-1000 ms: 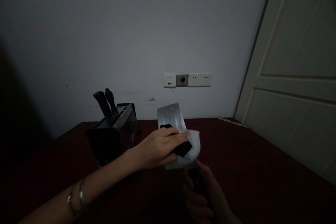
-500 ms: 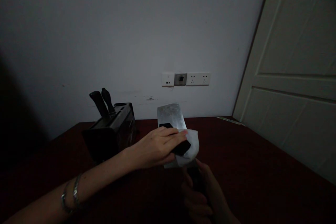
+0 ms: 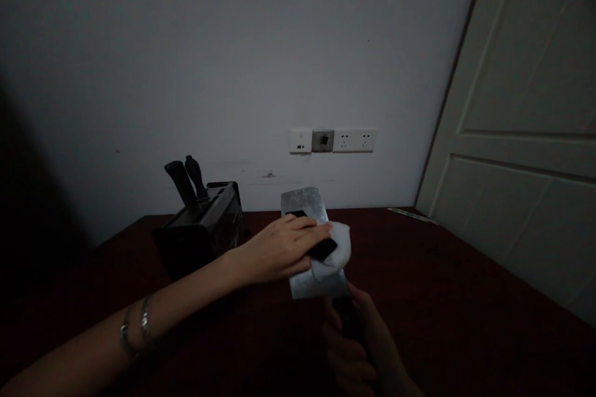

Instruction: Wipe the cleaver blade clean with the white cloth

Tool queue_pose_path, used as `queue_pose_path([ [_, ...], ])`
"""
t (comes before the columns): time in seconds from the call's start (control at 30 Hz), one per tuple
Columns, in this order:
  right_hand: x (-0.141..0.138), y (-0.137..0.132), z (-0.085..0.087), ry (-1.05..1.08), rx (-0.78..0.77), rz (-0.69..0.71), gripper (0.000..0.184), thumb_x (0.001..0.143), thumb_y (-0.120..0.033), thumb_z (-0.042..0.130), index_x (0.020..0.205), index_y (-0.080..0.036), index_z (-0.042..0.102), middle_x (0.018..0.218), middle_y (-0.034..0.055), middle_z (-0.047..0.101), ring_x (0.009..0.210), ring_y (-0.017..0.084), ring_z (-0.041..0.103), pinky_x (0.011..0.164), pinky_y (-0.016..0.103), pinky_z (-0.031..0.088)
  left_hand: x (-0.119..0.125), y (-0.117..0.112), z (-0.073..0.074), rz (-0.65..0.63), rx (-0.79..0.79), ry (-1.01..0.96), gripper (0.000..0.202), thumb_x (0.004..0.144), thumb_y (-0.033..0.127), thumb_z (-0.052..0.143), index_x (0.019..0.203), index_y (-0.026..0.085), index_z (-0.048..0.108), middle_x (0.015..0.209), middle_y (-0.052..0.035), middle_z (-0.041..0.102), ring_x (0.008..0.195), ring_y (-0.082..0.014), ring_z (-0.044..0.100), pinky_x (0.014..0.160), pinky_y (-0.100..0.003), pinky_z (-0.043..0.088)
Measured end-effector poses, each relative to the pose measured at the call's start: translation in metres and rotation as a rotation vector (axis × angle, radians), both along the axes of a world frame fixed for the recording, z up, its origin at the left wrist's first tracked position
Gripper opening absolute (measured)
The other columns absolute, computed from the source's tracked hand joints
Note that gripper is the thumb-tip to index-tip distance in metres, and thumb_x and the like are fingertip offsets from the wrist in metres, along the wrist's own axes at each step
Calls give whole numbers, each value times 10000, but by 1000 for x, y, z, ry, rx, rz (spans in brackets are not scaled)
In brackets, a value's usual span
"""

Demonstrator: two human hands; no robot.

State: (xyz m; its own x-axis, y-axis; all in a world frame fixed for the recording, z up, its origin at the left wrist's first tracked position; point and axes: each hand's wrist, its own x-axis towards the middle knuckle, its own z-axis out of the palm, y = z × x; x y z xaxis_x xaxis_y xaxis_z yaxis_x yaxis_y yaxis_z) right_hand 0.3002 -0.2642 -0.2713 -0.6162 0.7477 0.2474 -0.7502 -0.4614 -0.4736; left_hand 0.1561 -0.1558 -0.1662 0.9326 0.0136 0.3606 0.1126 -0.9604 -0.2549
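The left hand [image 3: 279,248] is clamped on a black block [image 3: 326,250] with a white cloth [image 3: 343,245] under it, touching the big flat knife [image 3: 302,200] in the middle. The right hand [image 3: 347,353] is closed around the knife's dark handle [image 3: 343,313]; shadow hides most of that. Far right, a thin strip [image 3: 412,216] has marks too small to read. The left arm [image 3: 200,288] covers part of the black knife holder [image 3: 186,248].

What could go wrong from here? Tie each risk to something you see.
The left hand holds a black block and white cloth over the blade, so a slip might bring it against an edge. The white cloth bulges past the blade's side and could snag. The right hand grips the handle in dim light, where a twist might go unnoticed.
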Motion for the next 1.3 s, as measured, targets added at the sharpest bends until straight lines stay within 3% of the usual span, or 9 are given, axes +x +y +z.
queue_pose_path([
  [0.13, -2, -1, -1, -12, -9, -56, 364, 782, -520, 499, 651, -181, 519, 394, -83, 418, 254, 23, 243, 266, 132, 328, 7, 22, 10, 83, -28, -86, 486, 816, 144, 430, 1296, 115, 359, 1343, -136, 436, 1230, -236, 385, 988, -407, 366],
  [0.3, -1, -2, -1, -44, -42, -125, 373, 788, -525, 484, 632, -185, 494, 389, -90, 403, 249, 20, 204, 252, 133, 311, 13, 39, 14, 66, -135, -100, 555, 830, 101, 382, 1364, 76, 234, 1437, -160, 280, 1348, -199, 187, 1086, -392, 254],
  [0.4, 2, 0, -1, -26, -26, -133, 364, 799, -509, 469, 644, -182, 509, 388, -92, 398, 246, 21, 191, 248, 134, 305, 8, 27, 3, 19, -164, -50, 550, 840, 112, 377, 1370, 91, 231, 1447, -143, 267, 1358, -183, 140, 1103, -384, 223],
  [0.57, 9, 5, -9, -52, -39, -147, 477, 749, -590, 471, 534, -164, 471, 347, -94, 343, 238, 20, 193, 246, 139, 290, -8, -13, -30, -78, -185, 116, 644, 777, 117, 456, 1377, 77, 226, 1462, -144, 223, 1360, -193, 129, 1107, -372, 221],
  [0.67, 9, 6, -11, -91, -32, -83, 529, 724, -634, 460, 479, -166, 441, 330, -83, 339, 231, 25, 220, 243, 147, 293, -15, -21, -38, -87, -185, 161, 672, 775, 126, 469, 1391, 98, 202, 1471, -117, 210, 1361, -179, 129, 1108, -364, 217],
  [0.8, 5, 2, -4, -63, -25, -126, 392, 793, -533, 450, 653, -173, 519, 364, -94, 388, 227, 29, 200, 237, 144, 308, -19, -1, -23, -26, -151, 110, 629, 839, 161, 421, 1407, 124, 154, 1484, -98, 174, 1365, -166, 95, 1115, -362, 191],
  [1.07, -1, -4, 4, -67, -44, -167, 375, 802, -513, 465, 617, -187, 466, 372, -103, 353, 245, 15, 160, 240, 122, 286, -5, 45, 6, 128, -137, -59, 527, 902, 194, 332, 1390, 82, 169, 1476, -144, 182, 1363, -173, 108, 1114, -384, 171],
  [1.2, 0, -3, 4, -50, -33, -181, 374, 824, -497, 437, 630, -181, 485, 368, -100, 357, 245, 16, 160, 240, 121, 286, 1, 40, 5, 153, -156, -87, 515, 902, 189, 333, 1386, 86, 188, 1477, -142, 177, 1365, -188, 87, 1113, -403, 164],
  [1.3, 3, -1, 2, -19, -15, -179, 371, 835, -481, 424, 645, -176, 513, 379, -95, 367, 246, 15, 160, 244, 124, 302, 1, 28, -7, 117, -177, -71, 532, 906, 204, 334, 1397, 94, 160, 1483, -129, 165, 1367, -177, 69, 1114, -396, 165],
])
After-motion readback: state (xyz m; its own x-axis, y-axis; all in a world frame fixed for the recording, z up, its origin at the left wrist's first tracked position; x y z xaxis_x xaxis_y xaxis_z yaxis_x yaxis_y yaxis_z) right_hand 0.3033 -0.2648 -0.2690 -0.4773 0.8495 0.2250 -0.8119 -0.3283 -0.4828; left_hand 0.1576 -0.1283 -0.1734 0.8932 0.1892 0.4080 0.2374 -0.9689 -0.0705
